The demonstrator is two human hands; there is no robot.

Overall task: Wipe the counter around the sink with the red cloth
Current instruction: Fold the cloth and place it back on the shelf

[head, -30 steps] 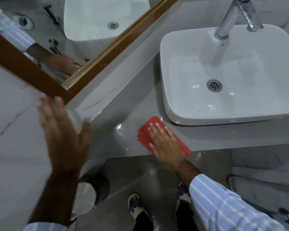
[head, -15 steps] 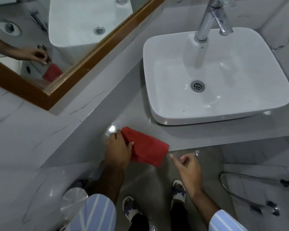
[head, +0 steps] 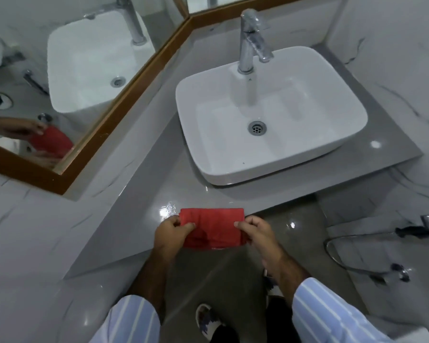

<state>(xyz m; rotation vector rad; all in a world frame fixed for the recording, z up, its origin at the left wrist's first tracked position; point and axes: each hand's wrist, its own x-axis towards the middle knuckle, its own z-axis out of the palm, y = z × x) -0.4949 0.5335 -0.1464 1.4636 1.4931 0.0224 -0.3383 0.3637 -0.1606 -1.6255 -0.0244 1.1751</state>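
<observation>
The red cloth is held folded into a rough rectangle at about six o'clock of the white basin, at the front edge of the grey counter; its far edge lies over the countertop while its near edge hangs past the lip, above the floor. The cloth is gripped at both short ends: the left hand is closed on the left end with the thumb on top and the fingers curled beneath, and the right hand pinches the right end in the same manner, thumb over, fingers tucked under. Whether the cloth rests on the counter or is lifted just clear of it cannot be told. A wet sheen is seen on the counter just beyond the cloth's left corner. The basin sits on top of the counter, its front rim near but apart from the cloth, with a chrome tap at its twelve o'clock and a drain in its middle. Bare grey counter is left open at the basin's nine o'clock, running as a broad strip along the wood-framed mirror (in which the cloth and hands are reflected), and a narrower band is left at three o'clock, ending at the marble wall. At the basin's five o'clock the counter's front edge runs off diagonally. A hose sprayer is mounted on the wall at four o'clock, well apart from the hands.
</observation>
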